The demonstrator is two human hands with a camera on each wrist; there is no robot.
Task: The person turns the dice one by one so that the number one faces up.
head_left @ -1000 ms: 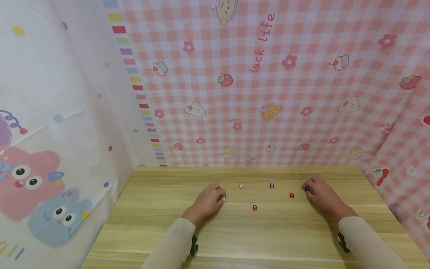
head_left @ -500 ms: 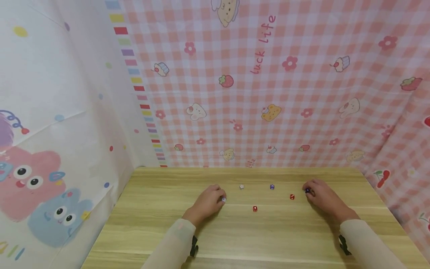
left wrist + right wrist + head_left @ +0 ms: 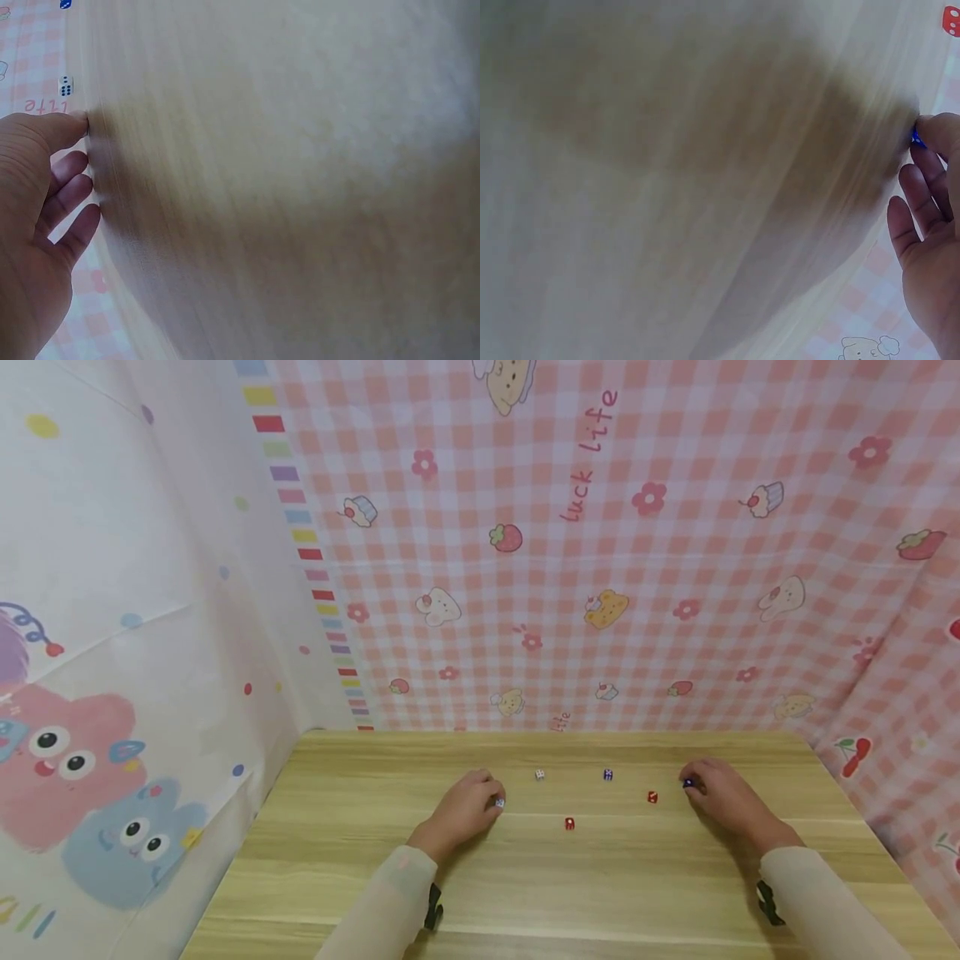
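Evidently, both hands were occupied on the pale wood-grain desk [image 3: 525, 893]. A small white cubic die with dark pips [image 3: 500, 803] was pinched between thumb and fingertips by the left hand [image 3: 462, 807], toward the desk's left edge; a small dark-blue cubic die [image 3: 688, 783] was pinched likewise by the right hand [image 3: 723, 797], nearer the far right corner. Each grip was thus clamped on its die; whether the desk was touched by either die could not be told. Between the hands, a second white die [image 3: 540, 775] and a second blue die [image 3: 608, 775] were placed nearest the far edge, a red die with white pips [image 3: 652, 797] was placed near the right hand, and another red die [image 3: 570, 824] was set closest to the near edge.

With so little surface held, either pinched die could be spun loose by uneven fingertip pressure. The nearer red die could be knocked if the right hand were swept inward, and the second white die could be nudged by a careless reach of the left.
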